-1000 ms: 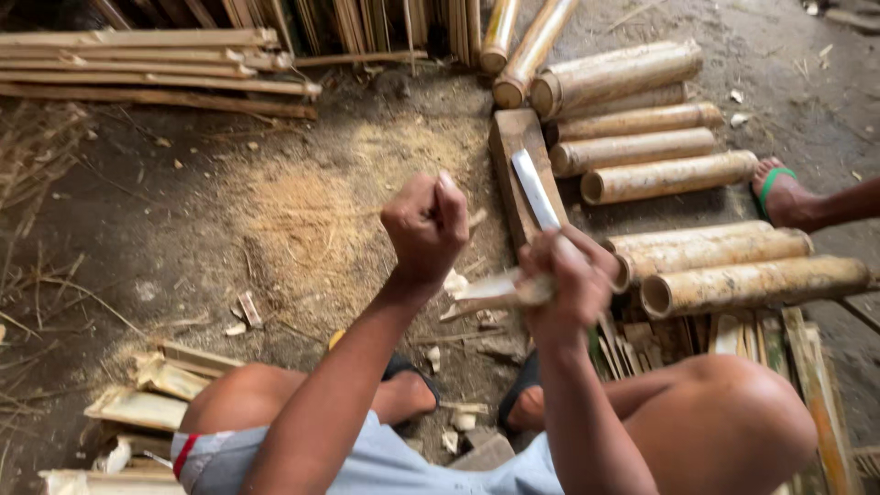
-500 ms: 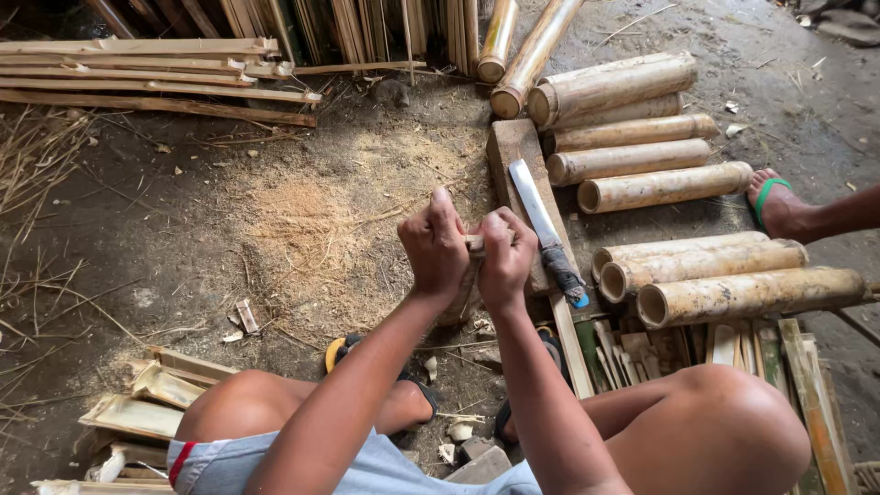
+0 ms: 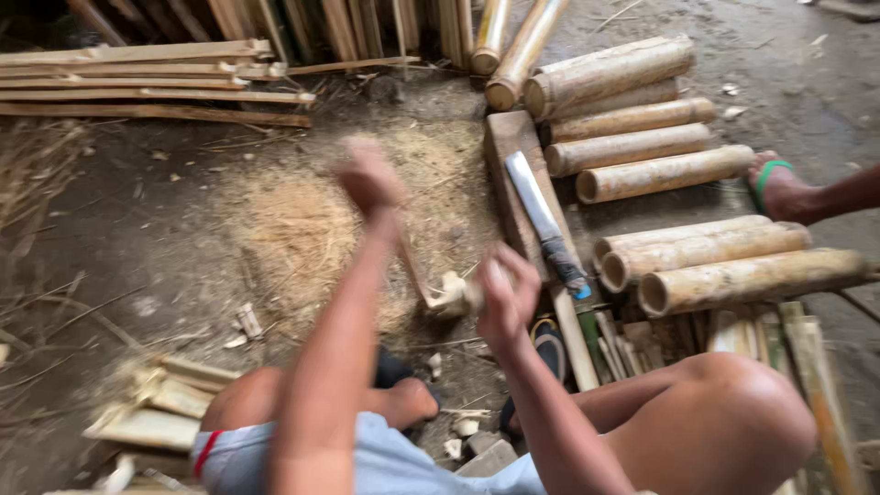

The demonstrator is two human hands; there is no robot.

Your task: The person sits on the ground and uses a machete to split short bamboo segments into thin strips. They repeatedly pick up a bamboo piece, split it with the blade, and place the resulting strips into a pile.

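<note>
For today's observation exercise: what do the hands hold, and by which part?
The right hand grips a pale bamboo piece at one end; the blurred left hand cannot be told.

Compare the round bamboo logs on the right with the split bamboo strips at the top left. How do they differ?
The bamboo logs are whole round tubes with open hollow ends; the bamboo strips are flat and thin. The logs are short and thick; the strips are long and slender. The logs lie in two groups beside a big knife; the strips lie in one stack. Both are pale tan and lie on the dirt ground.
</note>
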